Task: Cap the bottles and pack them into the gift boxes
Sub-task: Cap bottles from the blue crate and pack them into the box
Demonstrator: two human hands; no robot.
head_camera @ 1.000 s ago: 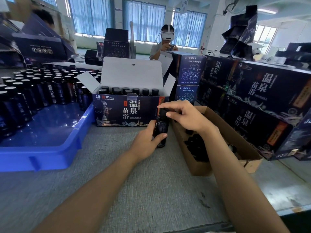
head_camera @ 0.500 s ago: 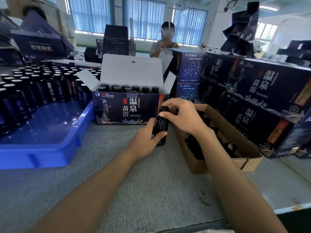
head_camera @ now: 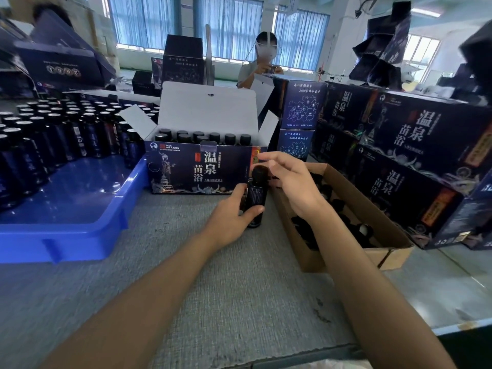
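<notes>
Grips the dark bottle [head_camera: 256, 201] round its lower body with the left hand [head_camera: 230, 213], upright on the table [head_camera: 186, 262] at centre frame. Hovers the right hand [head_camera: 291, 179], fingers [head_camera: 271, 157] loosely spread, beside the cap [head_camera: 259, 171]. Probably light, rigid, slick glass: best held mid-body.

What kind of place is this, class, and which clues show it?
Probably a packing workshop or small factory line: a blue tray crowded with identical dark bottles, stacks of printed gift boxes, and a cardboard carton of loose caps beside an open gift box.
</notes>
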